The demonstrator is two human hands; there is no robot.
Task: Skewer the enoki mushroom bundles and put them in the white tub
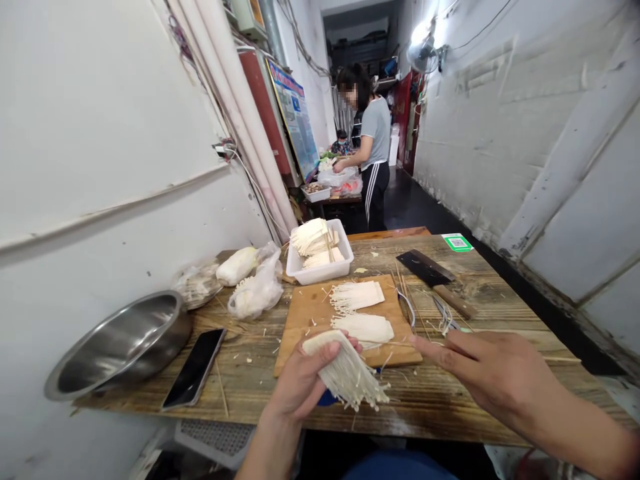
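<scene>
My left hand [305, 370] is closed around a flat bunch of enoki mushrooms [345, 367], thumb on top, with the caps pointing down and right. My right hand [480, 367] pinches a thin bamboo skewer [387, 343], index finger stretched along it. The skewer's far end reaches towards the bunch; whether it has entered it I cannot tell. Behind my left hand, two more flat enoki bunches, a nearer one [370, 328] and a farther one [357, 295], lie on a wooden cutting board [303, 313].
A white plastic tub [320, 272] of enoki stands behind the board. Bagged enoki [255, 293], a steel basin [120, 347] and a phone [195, 367] are left. Rightward lie a cleaver [425, 267], loose skewers and scissors [445, 317]. Another person [375, 133] stands at a farther table.
</scene>
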